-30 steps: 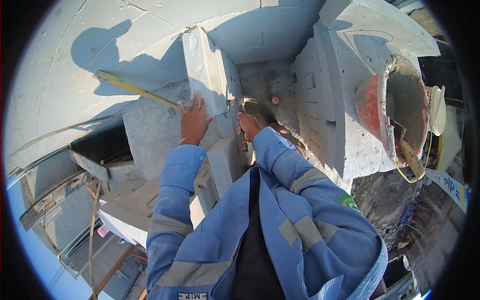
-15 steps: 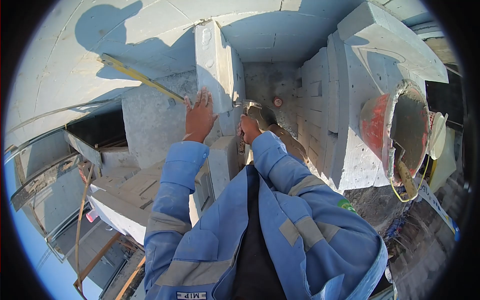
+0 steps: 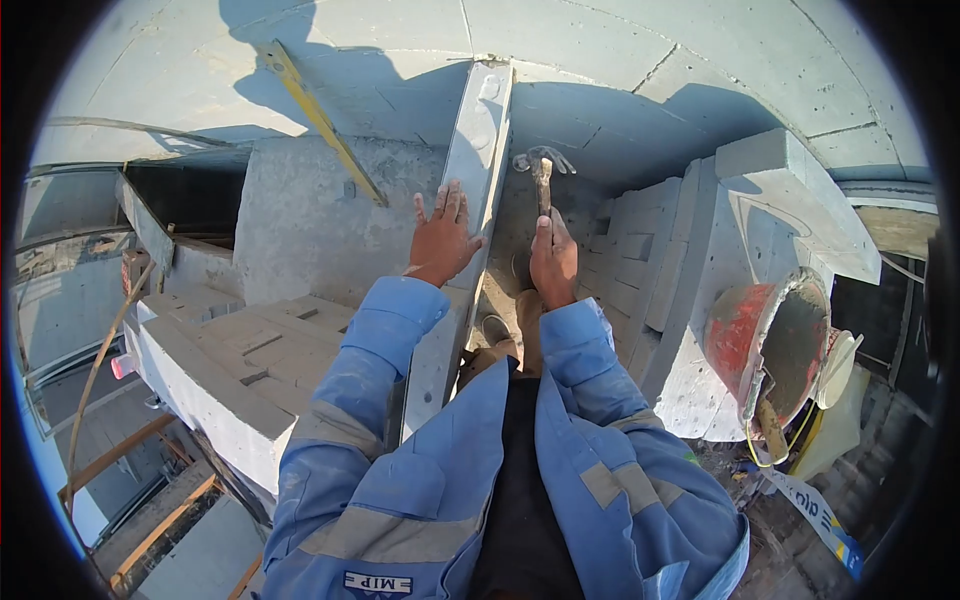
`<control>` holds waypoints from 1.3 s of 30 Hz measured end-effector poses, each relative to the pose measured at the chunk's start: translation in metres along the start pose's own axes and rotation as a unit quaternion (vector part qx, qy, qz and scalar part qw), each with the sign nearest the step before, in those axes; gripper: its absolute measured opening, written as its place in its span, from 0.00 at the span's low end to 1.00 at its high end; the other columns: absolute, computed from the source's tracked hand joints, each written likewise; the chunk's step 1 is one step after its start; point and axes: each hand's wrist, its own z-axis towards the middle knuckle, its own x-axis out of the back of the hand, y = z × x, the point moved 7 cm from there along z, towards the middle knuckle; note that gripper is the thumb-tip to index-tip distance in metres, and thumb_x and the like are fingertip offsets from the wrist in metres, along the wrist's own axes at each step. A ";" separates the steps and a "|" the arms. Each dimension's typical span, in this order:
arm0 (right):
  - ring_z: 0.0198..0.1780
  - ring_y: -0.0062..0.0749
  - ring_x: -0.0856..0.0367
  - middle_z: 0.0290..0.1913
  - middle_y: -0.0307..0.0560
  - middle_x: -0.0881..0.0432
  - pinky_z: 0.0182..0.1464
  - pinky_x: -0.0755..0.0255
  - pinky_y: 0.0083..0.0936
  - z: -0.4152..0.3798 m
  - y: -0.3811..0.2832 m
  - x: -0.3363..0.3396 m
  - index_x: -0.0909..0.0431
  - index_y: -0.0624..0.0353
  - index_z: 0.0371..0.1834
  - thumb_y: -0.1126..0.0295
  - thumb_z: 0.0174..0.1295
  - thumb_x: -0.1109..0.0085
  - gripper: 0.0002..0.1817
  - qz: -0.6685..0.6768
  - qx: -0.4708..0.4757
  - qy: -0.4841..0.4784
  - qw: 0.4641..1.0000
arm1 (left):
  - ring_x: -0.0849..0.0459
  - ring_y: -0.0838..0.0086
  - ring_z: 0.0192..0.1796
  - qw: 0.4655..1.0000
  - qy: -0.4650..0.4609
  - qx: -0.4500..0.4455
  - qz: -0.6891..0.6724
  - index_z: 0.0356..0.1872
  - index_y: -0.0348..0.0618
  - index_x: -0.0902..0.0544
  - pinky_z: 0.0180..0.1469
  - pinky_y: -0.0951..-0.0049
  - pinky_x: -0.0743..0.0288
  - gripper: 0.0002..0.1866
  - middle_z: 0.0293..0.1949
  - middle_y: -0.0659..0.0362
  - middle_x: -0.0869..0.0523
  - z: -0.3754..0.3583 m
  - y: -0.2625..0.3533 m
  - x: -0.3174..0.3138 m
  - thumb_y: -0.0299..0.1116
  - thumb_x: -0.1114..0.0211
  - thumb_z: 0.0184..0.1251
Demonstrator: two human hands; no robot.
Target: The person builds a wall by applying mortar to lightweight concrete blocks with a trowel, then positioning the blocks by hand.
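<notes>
My left hand lies with its fingers spread against the side of a narrow grey block wall. To the right of that wall, my right hand is wrapped round the handle of a hammer. The hammer is raised, its metal head pointing away from me and slightly blurred. It stands apart from the wall. White dust covers parts of the fingers of my left hand.
A yellow spirit level leans at the left of the wall. On the right are stacked grey blocks and a red bucket with a trowel. More blocks lie at the lower left.
The hammer in my right hand has swung up and away from the narrow wall. My left hand still rests on the wall. The view has shifted and turned.
</notes>
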 end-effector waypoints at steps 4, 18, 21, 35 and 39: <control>0.41 0.46 0.14 0.45 0.60 0.15 0.45 0.22 0.33 0.024 -0.113 0.021 0.26 0.66 0.66 0.58 0.77 0.50 0.24 -0.027 0.125 0.020 0.992 | 0.56 0.61 0.84 0.995 0.080 0.005 -0.051 0.80 0.43 0.48 0.78 0.31 0.69 0.43 0.83 0.55 0.53 0.010 0.002 -0.003 0.55 0.44 0.73; 0.50 0.61 0.16 0.49 0.63 0.15 0.54 0.24 0.48 0.069 -0.111 -0.022 0.23 0.58 0.65 0.55 0.75 0.52 0.23 -0.240 0.249 -0.002 0.938 | 0.55 0.60 0.83 0.993 0.100 0.031 -0.054 0.80 0.43 0.48 0.78 0.32 0.70 0.44 0.82 0.55 0.52 0.022 0.006 0.002 0.53 0.40 0.70; 0.49 0.61 0.15 0.49 0.65 0.15 0.53 0.23 0.46 0.053 -0.110 -0.017 0.23 0.59 0.64 0.57 0.74 0.49 0.22 -0.225 0.295 0.031 0.928 | 0.55 0.61 0.83 0.994 0.092 0.027 -0.059 0.80 0.43 0.47 0.78 0.32 0.70 0.45 0.82 0.55 0.52 0.021 0.008 -0.004 0.54 0.39 0.69; 0.42 0.50 0.14 0.39 0.63 0.15 0.46 0.24 0.37 -0.115 -0.022 0.111 0.19 0.65 0.54 0.57 0.74 0.46 0.21 -0.196 0.054 0.030 0.979 | 0.54 0.58 0.83 0.993 0.100 0.026 -0.050 0.79 0.40 0.47 0.78 0.31 0.71 0.46 0.82 0.52 0.52 0.020 0.011 -0.001 0.53 0.37 0.69; 0.36 0.60 0.15 0.33 0.63 0.16 0.37 0.25 0.41 -0.200 -0.003 0.193 0.17 0.65 0.43 0.58 0.70 0.42 0.18 -0.327 0.015 0.095 0.940 | 0.55 0.59 0.83 0.995 0.094 0.019 -0.034 0.80 0.39 0.50 0.78 0.31 0.68 0.48 0.82 0.52 0.53 0.019 0.010 -0.001 0.53 0.37 0.68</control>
